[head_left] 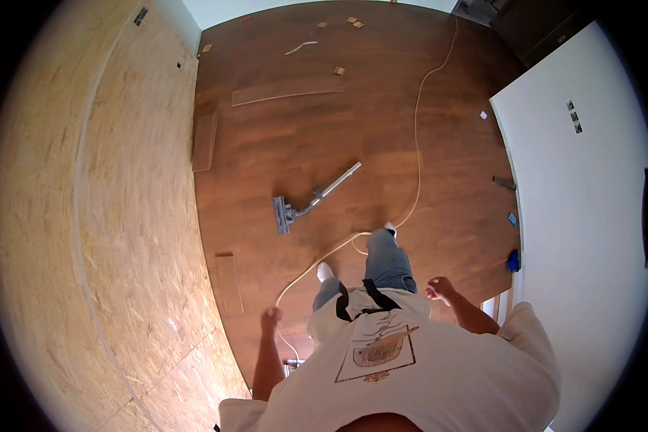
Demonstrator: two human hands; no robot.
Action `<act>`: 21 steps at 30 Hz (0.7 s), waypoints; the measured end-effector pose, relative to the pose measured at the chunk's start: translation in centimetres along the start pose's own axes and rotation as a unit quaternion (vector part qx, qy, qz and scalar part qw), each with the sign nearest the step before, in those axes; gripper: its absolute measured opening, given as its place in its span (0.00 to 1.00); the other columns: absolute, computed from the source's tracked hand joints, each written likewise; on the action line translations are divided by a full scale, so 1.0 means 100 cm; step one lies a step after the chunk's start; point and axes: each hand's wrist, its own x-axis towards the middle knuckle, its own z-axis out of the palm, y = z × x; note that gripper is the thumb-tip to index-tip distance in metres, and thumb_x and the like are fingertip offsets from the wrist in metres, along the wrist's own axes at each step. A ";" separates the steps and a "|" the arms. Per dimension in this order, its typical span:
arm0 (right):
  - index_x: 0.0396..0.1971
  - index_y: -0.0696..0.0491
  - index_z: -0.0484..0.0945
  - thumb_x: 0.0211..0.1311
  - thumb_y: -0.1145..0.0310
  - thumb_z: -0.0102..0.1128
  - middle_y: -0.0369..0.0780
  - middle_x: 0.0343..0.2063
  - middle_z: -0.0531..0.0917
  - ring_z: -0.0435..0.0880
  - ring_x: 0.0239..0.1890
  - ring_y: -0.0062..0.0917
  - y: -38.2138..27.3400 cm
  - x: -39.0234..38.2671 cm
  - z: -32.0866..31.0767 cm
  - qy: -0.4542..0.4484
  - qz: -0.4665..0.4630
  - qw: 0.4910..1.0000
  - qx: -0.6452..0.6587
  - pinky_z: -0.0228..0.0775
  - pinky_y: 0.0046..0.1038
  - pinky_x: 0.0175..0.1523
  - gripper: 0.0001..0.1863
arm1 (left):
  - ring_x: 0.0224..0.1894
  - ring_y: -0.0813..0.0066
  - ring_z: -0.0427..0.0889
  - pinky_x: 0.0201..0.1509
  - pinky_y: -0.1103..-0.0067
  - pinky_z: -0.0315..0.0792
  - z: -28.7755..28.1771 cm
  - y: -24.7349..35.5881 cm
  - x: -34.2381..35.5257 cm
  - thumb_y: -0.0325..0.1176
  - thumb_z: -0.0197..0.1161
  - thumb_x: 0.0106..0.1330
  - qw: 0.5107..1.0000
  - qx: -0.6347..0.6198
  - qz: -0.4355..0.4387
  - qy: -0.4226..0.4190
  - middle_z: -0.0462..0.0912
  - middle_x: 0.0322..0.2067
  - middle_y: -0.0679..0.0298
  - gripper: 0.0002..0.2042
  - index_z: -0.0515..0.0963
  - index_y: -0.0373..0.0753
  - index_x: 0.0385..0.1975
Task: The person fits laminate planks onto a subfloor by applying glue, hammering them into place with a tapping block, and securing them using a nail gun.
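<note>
My left hand hangs at my left side, small and partly smeared. Just beside it runs a pale cord, which lies along the floor; whether the fingers touch it I cannot tell. At my right side, my right hand is held out from the hip, its fingers loosely bent and apart with nothing visible in them. Ahead of my feet, a vacuum cleaner floor head rests on the floor. A metal tube attached to it slants away to the right. Both lie out of reach of my hands.
The cord loops by my feet and runs to the far right. Loose planks lie on the brown wood floor, another plank at left. Chipboard wall stands left, white wall right. A blue item sits by it.
</note>
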 end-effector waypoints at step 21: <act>0.48 0.54 0.77 0.74 0.57 0.56 0.43 0.36 0.86 0.88 0.36 0.31 -0.644 0.304 -0.313 0.113 -0.209 0.971 0.011 0.83 0.34 0.43 0.16 | 0.40 0.65 0.87 0.44 0.70 0.80 0.344 0.418 0.044 0.45 0.53 0.77 0.990 -0.136 -0.038 0.031 0.88 0.41 0.56 0.19 0.79 0.35 0.53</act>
